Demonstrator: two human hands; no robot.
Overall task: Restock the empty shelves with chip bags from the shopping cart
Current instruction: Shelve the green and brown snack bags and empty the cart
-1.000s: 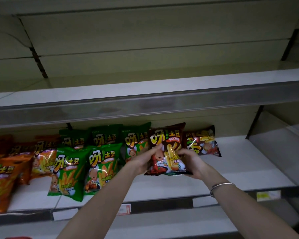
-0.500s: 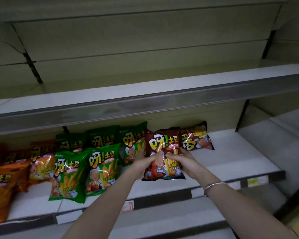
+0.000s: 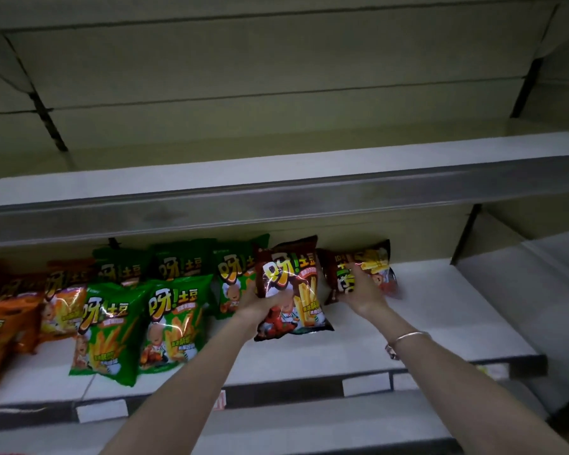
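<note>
My left hand (image 3: 260, 302) grips a dark brown chip bag (image 3: 296, 284) at its left edge, holding it upright just above the middle shelf (image 3: 440, 323). My right hand (image 3: 362, 289) reaches further back and holds a second dark brown bag (image 3: 368, 257) that lies tilted against the shelf's back wall. Green chip bags (image 3: 171, 320) stand in two rows to the left, touching the held bag's left side. Orange bags (image 3: 0, 326) fill the far left of the same shelf.
The upper shelf (image 3: 309, 192) juts out above my hands, with bare boards behind it. The right part of the middle shelf is bare up to a side panel (image 3: 523, 290). Price-tag strips (image 3: 365, 385) line the shelf's front edge, and a lower shelf (image 3: 309, 428) shows beneath.
My right hand has let go of the front brown bag and moved back and right onto the rear brown bag. My left hand now holds the front bag alone.
</note>
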